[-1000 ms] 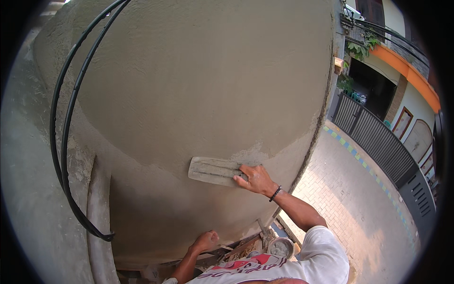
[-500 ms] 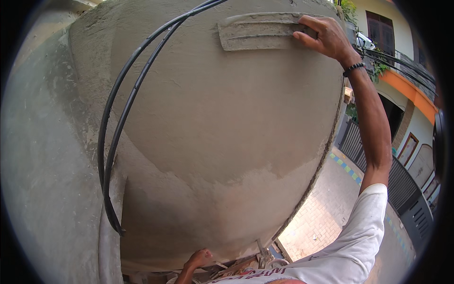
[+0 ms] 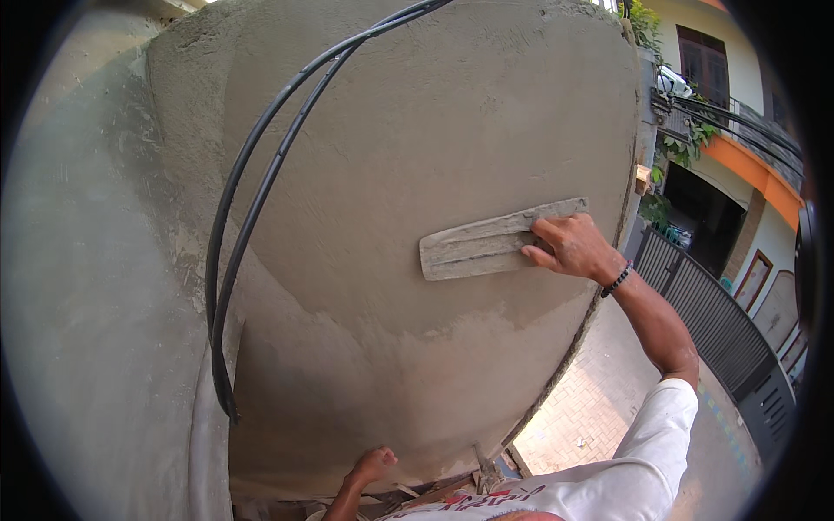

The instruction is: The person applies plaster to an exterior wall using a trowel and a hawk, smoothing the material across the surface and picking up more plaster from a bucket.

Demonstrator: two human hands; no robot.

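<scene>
My right hand (image 3: 569, 243) grips a long, cement-caked flat trowel (image 3: 473, 253), its blade lying against the freshly plastered grey wall (image 3: 373, 174) at mid-height, a little right of centre. My left hand (image 3: 372, 462) is low, near the bottom of the wall, with curled fingers; whether they hold anything I cannot make out. The plaster is darker above and has paler, uneven patches across its lower part.
Two black cables (image 3: 252, 174) loop over the wall's left side beside a grey column (image 3: 95, 260). Beyond the right edge lie a paved lane (image 3: 569, 417), a dark metal gate (image 3: 712, 321) and a house with an orange band (image 3: 756, 174). Boards (image 3: 434, 491) sit below me.
My right hand swept the trowel from low up to the wall's top, and it is now back down at mid-height. My left hand stayed low. The view has shifted slightly too.
</scene>
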